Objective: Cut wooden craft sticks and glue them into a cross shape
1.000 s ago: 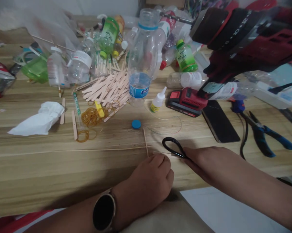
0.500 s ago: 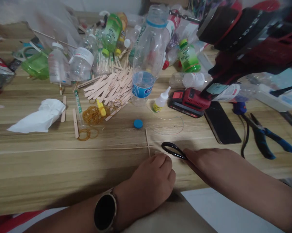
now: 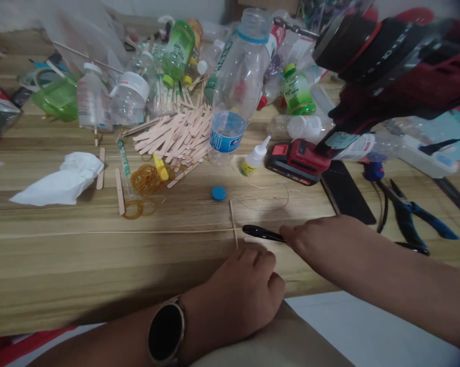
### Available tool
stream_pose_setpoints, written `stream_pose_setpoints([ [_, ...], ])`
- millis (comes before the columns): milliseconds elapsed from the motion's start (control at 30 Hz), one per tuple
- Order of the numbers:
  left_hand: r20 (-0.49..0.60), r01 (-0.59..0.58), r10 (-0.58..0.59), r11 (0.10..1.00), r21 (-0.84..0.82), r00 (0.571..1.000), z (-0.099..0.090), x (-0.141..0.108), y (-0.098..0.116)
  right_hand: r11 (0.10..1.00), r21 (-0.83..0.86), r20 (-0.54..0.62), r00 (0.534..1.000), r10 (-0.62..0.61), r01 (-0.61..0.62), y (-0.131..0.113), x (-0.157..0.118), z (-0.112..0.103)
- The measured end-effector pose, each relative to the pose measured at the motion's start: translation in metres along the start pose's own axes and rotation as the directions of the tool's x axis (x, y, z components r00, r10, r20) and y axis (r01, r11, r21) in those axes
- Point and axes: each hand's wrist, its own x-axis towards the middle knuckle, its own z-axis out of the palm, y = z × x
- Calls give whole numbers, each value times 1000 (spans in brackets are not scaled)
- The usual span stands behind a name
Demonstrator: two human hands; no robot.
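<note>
My left hand (image 3: pixel 248 290), with a watch on its wrist, is closed at the near table edge. Its curled fingers are at the lower end of a short thin wooden stick (image 3: pixel 233 219); the fingertips are hidden. That stick crosses a long thin wooden stick (image 3: pixel 157 232) lying along the table. My right hand (image 3: pixel 309 237) is closed around what looks like a pair of scissors, whose black looped handle (image 3: pixel 262 233) points left, near the crossing. The rest of the scissors is hidden by the hand. A flat pale craft stick (image 3: pixel 258 239) lies below the handle.
A blue cap (image 3: pixel 218 193), glue bottle (image 3: pixel 254 158) and large clear bottle (image 3: pixel 233 86) stand ahead. A red cordless drill (image 3: pixel 302 160) looms at right, beside a phone (image 3: pixel 348 196) and pliers (image 3: pixel 409 209). Craft sticks (image 3: pixel 176 132), rubber bands (image 3: pixel 145 178) and tissue (image 3: pixel 63 178) lie left.
My right hand has moved slightly left and up, and the black loop has turned edge-on, nearer the crossed sticks. My left hand has shifted slightly right and down.
</note>
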Motion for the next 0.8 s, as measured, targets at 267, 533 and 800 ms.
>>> stream_pose_setpoints([
  [267, -132, 94, -73, 983, 159, 989, 12, -1, -3, 1000, 17, 92, 996, -2, 0, 5, 7, -3],
  [533, -137, 82, -54, 975, 206, 989, 13, -3, 0, 995, 78, 179, 983, 52, -67, -7, 6, -11],
  [800, -138, 83, -54, 974, 212, 989, 20, 1, 1, 886, 376, 388, 915, 116, -272, 2, 17, 0],
])
